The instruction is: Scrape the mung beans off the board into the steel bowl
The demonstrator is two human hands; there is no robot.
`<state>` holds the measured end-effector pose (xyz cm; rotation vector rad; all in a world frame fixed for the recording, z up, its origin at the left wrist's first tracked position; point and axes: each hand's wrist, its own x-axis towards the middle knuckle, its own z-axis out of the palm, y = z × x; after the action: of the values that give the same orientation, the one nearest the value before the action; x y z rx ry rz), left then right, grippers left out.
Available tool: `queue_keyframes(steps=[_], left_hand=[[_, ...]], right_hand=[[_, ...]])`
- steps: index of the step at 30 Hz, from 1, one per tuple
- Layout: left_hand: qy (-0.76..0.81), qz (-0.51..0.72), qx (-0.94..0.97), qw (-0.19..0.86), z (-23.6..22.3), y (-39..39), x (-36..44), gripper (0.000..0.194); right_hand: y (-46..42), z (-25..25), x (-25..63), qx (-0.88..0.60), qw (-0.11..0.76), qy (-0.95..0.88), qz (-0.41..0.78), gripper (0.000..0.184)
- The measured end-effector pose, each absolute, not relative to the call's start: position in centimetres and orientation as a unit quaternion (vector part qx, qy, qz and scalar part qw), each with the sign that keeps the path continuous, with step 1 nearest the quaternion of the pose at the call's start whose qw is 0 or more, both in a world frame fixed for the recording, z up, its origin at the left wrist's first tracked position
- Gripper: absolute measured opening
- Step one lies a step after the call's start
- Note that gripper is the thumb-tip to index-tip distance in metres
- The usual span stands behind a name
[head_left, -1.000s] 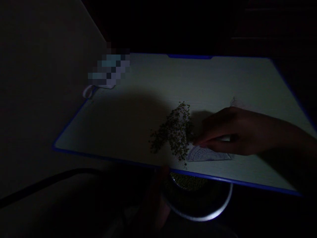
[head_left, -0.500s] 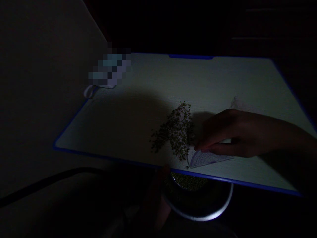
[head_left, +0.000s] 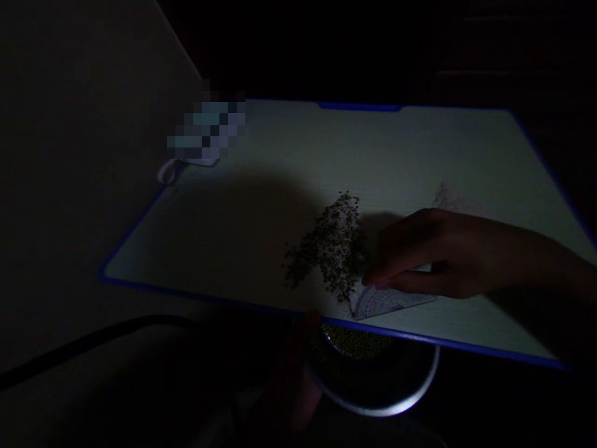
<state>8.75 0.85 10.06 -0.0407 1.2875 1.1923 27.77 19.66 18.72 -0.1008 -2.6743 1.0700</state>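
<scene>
The room is very dark. My right hand (head_left: 433, 255) lies low on a white table with a blue rim (head_left: 224, 242), its fingers pressed together on a clear half-round protractor (head_left: 387, 302). The protractor's left end touches a heap of small green beans mixed with pale grains (head_left: 333, 249). Below the table's near edge a metal bowl (head_left: 417, 389) holds green beans (head_left: 357, 342). My left hand (head_left: 291, 379) is only dimly seen at the bowl's left rim, thumb up against it, gripping the bowl.
A faint patch of pale grains (head_left: 448, 196) lies behind my right wrist. A blurred-out object (head_left: 208, 127) and a white loop (head_left: 165, 171) sit at the table's far left corner. A dark bar (head_left: 93, 342) runs below the table on the left.
My right hand and the protractor have slid slightly toward the near edge, the protractor turning a little. The heap, the bowl and my left hand stay put.
</scene>
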Motion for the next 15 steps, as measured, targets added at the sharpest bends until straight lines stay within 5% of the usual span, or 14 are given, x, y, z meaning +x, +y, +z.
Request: queue_keyframes(steps=[15], left_hand=[[0.589,0.518,0.021,0.620,10.5,0.8,8.8,0.016]], right_hand=[[19.8,19.0,27.9,-0.050,0.125,-0.926,0.353,0.022]])
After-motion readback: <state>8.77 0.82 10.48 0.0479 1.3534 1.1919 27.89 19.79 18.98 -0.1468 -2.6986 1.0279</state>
